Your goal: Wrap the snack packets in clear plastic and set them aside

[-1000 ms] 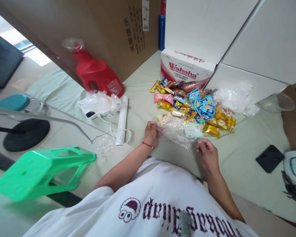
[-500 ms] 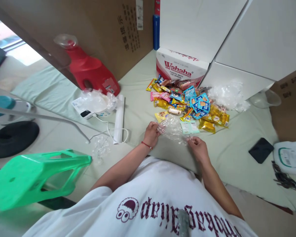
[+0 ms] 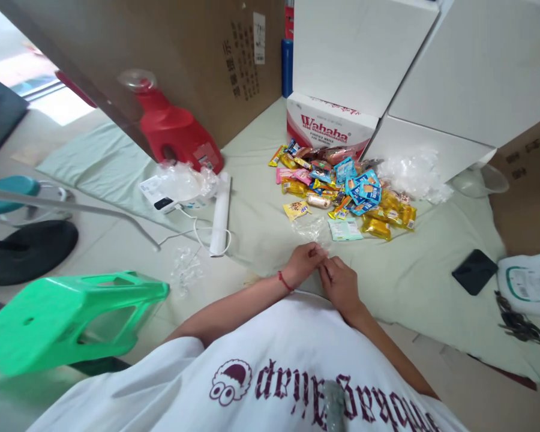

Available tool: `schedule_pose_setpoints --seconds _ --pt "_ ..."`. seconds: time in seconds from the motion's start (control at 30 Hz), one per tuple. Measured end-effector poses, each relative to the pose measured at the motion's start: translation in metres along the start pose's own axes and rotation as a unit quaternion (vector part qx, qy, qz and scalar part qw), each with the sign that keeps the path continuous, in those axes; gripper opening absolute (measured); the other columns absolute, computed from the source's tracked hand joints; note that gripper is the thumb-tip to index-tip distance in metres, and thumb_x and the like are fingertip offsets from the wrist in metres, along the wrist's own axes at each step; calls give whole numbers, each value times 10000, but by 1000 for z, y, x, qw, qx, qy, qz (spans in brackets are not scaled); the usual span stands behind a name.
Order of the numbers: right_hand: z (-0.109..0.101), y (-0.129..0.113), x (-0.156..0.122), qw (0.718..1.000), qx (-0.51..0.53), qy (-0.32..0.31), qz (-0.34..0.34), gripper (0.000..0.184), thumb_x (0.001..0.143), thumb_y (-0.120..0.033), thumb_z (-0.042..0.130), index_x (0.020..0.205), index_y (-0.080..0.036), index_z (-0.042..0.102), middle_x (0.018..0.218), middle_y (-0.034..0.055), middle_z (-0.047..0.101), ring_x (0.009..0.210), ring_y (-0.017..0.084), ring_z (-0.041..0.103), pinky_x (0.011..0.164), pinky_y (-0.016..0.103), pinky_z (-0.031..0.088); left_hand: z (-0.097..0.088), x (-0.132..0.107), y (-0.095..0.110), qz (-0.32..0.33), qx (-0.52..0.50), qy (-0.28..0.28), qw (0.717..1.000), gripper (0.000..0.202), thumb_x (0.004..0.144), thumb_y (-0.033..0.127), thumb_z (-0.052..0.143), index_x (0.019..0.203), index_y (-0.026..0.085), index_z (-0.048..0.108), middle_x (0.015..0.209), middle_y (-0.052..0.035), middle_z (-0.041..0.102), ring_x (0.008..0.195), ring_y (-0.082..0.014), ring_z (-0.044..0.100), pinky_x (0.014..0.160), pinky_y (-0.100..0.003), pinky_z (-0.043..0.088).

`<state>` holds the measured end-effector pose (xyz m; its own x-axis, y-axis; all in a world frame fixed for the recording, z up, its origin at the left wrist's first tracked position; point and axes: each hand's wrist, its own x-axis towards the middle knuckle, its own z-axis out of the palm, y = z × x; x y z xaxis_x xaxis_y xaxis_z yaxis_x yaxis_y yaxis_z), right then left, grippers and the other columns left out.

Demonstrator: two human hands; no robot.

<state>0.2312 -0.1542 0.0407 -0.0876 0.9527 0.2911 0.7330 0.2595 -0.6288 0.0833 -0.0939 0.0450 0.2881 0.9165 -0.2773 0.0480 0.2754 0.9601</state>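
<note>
My left hand (image 3: 303, 263) and my right hand (image 3: 339, 285) meet close to my body, fingers pinched together on the near edge of a clear plastic bag (image 3: 314, 230). The bag lies crumpled on the pale green mat (image 3: 414, 282) just beyond my fingers. Past it spreads a pile of colourful snack packets (image 3: 342, 189), with a yellow packet (image 3: 297, 209) and a pale green packet (image 3: 344, 229) lying nearest the bag. A red string circles my left wrist.
A Wahaha carton (image 3: 328, 125) and white boxes (image 3: 432, 78) stand behind the pile, with crumpled clear plastic (image 3: 414, 174) beside them. A red jug (image 3: 175, 135), white roll (image 3: 219, 213), green stool (image 3: 72, 315), black phone (image 3: 474, 271) and fan base (image 3: 29, 249) lie around.
My hands, apart and stretching the clear bag a second ago, have come together near my body, drawing the bag's edge toward me.
</note>
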Motion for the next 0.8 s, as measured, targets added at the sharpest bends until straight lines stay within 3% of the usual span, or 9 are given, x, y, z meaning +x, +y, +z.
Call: schedule_pose_setpoints --seconds 0.1,0.17,0.23,0.33,0.47,0.57,0.67,0.73,0.8 --pt "-14 11 -4 981 153 23 118 424 1003 -550 531 1026 -200 768 859 52 717 657 150 587 634 270 460 5 6 -7 33 9 47 998 245 795 368 738 695 193 597 652 33 545 628 -126 484 629 -257 390" --pt "-22 17 -1 937 246 65 241 563 975 -683 481 1010 -188 747 845 55 713 595 141 537 544 268 416 4 4 -8 74 60 65 993 174 763 284 767 683 197 639 685 13 572 649 -137 493 650 -264 384" --pt "-23 21 9 889 317 48 327 622 896 -766 525 969 -181 722 764 36 678 525 123 460 460 254 324 2 -1 -6 111 106 58 986 133 735 225 786 675 206 669 675 7 567 646 -143 485 650 -268 372" --pt "-17 22 28 849 387 3 360 519 691 -678 777 824 -189 664 610 -38 550 482 87 355 432 227 236 -1 -7 -2 123 115 22 986 136 723 240 800 677 210 675 615 24 536 611 -134 446 616 -261 343" --pt "-18 27 33 819 450 30 356 438 589 -513 858 783 -204 616 605 -77 472 486 58 295 422 198 183 -25 -8 -9 52 -4 3 999 306 691 413 844 695 193 632 594 51 524 560 -100 423 558 -234 323" --pt "-27 38 21 810 453 56 367 439 559 -470 877 802 -203 626 626 -79 483 489 51 279 417 191 166 -58 -13 -25 -25 -123 120 985 401 671 499 848 738 201 588 571 73 476 500 -81 386 507 -219 308" --pt "-31 47 4 817 432 68 375 415 615 -484 863 820 -198 643 595 -87 450 489 61 291 425 196 177 -90 -27 -39 -59 -111 243 962 369 644 420 853 779 201 588 601 74 463 515 -86 390 503 -215 325" --pt "-30 49 -4 832 407 67 371 387 664 -488 840 837 -195 656 598 -81 460 494 69 312 439 207 205 -103 -42 -36 -18 -16 309 951 334 603 281 839 844 199 623 698 43 521 605 -114 453 573 -237 402" --pt "-29 46 -10 852 374 66 362 363 704 -490 815 861 -195 673 611 -75 474 503 79 324 456 220 235 -106 -59 -21 69 101 370 921 330 607 184 778 910 214 649 848 -7 583 750 -166 526 714 -303 484"
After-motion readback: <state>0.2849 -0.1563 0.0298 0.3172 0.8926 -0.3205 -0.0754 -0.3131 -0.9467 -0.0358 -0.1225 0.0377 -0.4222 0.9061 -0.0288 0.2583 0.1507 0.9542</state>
